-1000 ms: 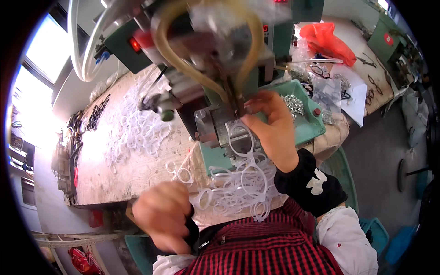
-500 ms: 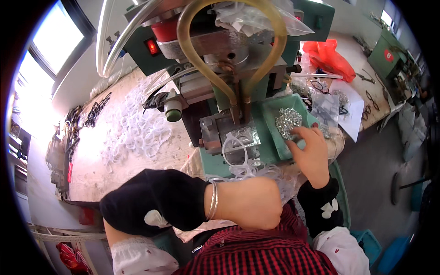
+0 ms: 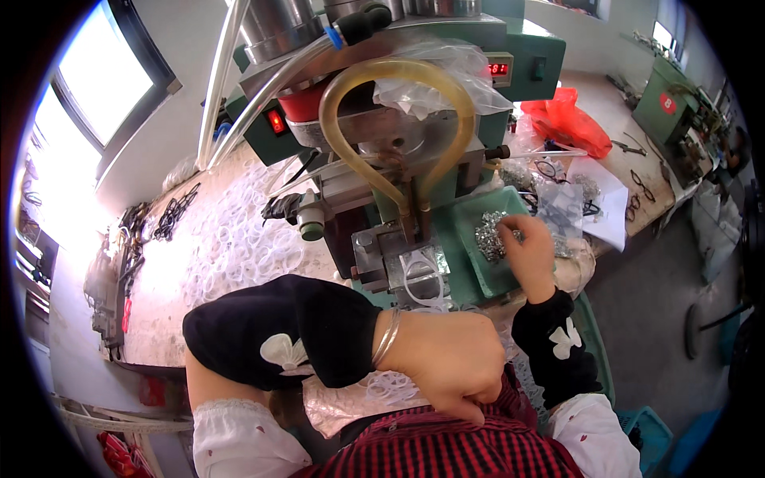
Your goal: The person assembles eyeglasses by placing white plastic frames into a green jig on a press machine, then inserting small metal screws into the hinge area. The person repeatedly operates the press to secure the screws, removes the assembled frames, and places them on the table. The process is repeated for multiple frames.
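Note:
My right hand [image 3: 529, 248] is over the green tray [image 3: 510, 280], its thumb and fingers pinched together at a heap of small silvery metal parts [image 3: 488, 237]. Whatever lies between those fingertips is too small to make out. In front of my lap, my left hand [image 3: 454, 354] is turned back-up with its fingers curled under. Its palm is hidden, so I cannot see what it holds. Beyond it, a clear plastic ring-shaped piece, like part of a spectacle frame [image 3: 407, 279], rests at the metal fixture [image 3: 370, 253], below the copper-coloured tips [image 3: 417, 219] of a bench machine.
Many clear plastic frames [image 3: 239, 231] lie spread at the left. A yellowish hose [image 3: 328, 119] loops down the machine's front. Right of the tray are clear bags [image 3: 560, 209], white paper [image 3: 610, 207] and a red plastic bag [image 3: 570, 127]. A green bin edge [image 3: 594, 334] stands by my right sleeve.
My right hand's thumb and fingers have closed from apart to a pinch at the metal parts. My left hand sits slightly lower and further right. The whole view has tilted a little.

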`<action>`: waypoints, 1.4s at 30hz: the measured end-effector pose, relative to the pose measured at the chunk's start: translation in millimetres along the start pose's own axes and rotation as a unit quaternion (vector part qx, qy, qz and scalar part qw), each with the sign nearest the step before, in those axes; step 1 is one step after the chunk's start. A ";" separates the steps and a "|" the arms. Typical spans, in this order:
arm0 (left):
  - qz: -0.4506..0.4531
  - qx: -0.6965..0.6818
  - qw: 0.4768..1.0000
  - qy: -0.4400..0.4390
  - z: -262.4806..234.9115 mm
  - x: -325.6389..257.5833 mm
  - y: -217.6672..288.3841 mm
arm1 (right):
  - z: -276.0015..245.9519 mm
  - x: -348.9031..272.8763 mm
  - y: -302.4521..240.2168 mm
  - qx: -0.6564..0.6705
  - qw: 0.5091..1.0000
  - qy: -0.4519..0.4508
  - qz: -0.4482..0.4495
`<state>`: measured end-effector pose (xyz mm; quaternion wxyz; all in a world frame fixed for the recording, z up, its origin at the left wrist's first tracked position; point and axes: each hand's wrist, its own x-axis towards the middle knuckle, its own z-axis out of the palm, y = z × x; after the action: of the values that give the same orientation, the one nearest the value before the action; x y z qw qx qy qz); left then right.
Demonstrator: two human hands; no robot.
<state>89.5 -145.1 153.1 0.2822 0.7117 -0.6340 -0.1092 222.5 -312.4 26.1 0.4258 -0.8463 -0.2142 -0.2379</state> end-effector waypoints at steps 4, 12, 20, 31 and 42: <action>0.017 -0.019 1.000 -0.007 -3.8 3.6 -2.8 | -9.6 10.3 -1.7 0.108 0.986 -0.035 0.119; -0.021 -0.061 0.998 -0.016 2.8 -5.1 -0.5 | 9.6 -2.7 -8.1 -0.072 0.985 -0.069 -0.142; 0.058 0.256 0.916 0.304 45.7 -28.7 14.3 | 13.2 -4.7 13.7 -0.018 0.995 -0.042 -0.091; -0.606 0.197 0.715 0.287 158.3 -251.8 41.7 | 9.5 -18.4 -16.6 0.198 0.969 -0.092 0.114; -0.767 0.341 0.345 0.421 92.9 -462.6 -39.5 | 3.1 -16.1 -14.7 0.197 0.967 -0.111 0.121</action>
<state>-4.6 277.8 -37.7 0.0377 0.8737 0.4086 0.2614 202.2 -304.4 24.1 0.5832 -0.7866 -0.1983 -0.0424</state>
